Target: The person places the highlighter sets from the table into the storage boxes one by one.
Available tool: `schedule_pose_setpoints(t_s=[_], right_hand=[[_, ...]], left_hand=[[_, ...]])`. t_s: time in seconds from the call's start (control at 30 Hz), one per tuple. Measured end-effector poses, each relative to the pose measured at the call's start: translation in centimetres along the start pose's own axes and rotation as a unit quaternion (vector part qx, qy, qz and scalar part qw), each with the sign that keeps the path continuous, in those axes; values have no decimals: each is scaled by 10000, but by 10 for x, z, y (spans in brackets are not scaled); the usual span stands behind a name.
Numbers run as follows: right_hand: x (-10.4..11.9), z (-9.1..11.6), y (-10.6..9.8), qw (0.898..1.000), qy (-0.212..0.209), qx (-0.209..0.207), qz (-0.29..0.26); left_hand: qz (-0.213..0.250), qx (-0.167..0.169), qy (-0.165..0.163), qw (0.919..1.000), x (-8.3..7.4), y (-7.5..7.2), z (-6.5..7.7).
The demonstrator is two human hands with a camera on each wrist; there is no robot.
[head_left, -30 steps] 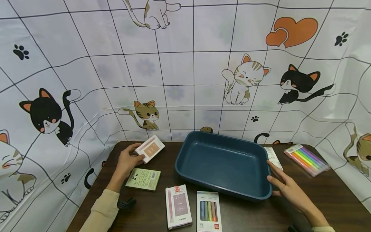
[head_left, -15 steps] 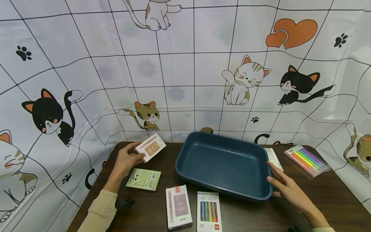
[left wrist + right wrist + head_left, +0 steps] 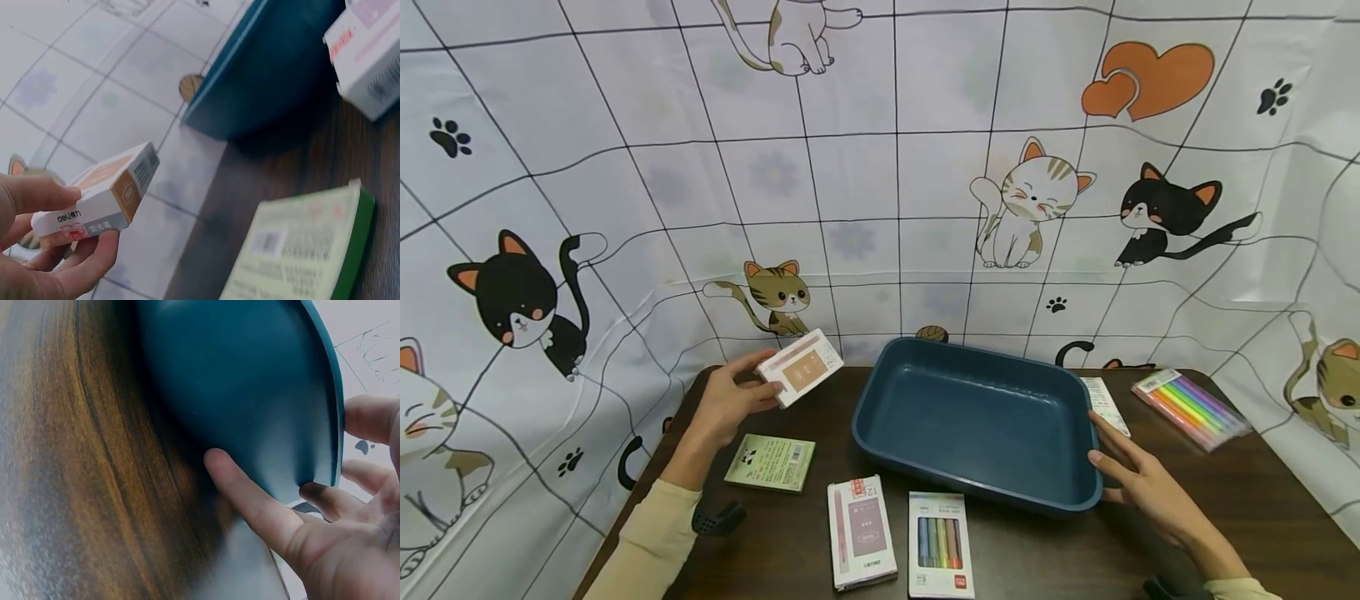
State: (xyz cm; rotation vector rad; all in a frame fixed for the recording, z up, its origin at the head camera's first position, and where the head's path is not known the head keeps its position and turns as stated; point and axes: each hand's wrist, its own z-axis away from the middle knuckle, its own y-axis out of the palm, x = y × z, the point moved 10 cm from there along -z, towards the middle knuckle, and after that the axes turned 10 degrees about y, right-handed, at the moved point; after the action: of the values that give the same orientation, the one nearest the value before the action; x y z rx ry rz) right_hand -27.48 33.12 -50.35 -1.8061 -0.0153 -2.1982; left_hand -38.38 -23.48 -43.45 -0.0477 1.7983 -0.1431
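In the head view my left hand holds a small white box with an orange-brown panel between thumb and fingers, tilted above the table's back left. The left wrist view shows the same box pinched at one end, its lettered side visible. A blue rectangular tray stands to the right of it. My right hand touches the tray's right end, its fingers fairly straight at the rim and outer wall; the right wrist view shows fingertips against the tray. The tray's inside shows nothing lying in it.
Near the left hand lies a green box. In front of the tray are a white box with a mauve panel and a windowed pack of coloured pens. A white card and rainbow-coloured pens lie at right.
My left hand has raised the small box and carried it a little to the right, toward the tray. The right hand and the tray stay about where they were.
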Motion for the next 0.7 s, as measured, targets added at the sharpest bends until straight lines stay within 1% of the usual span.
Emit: schedule_pose_setpoints(t_s=[0.17, 0.27, 0.37, 0.5, 0.63, 0.7], right_hand=[[0, 2, 0, 9999, -11, -32, -116], [0, 2, -1, 9998, -2, -58, -187], [0, 1, 0, 9997, -17, -10, -224], [1, 0, 0, 9998, -65, 24, -203], [-1, -1, 1, 9998, -63, 53, -194], [0, -1, 1, 9997, -77, 82, -213]], left_hand=[[337, 375, 6, 9987, -16, 22, -2], [357, 603, 50, 9975, -25, 34, -3], [345, 826, 74, 9960, -31, 46, -4], [376, 1139, 0, 9928, -30, 62, -5], [399, 1377, -171, 9895, -25, 79, -4], [426, 1496, -197, 9876, -25, 88, -3]])
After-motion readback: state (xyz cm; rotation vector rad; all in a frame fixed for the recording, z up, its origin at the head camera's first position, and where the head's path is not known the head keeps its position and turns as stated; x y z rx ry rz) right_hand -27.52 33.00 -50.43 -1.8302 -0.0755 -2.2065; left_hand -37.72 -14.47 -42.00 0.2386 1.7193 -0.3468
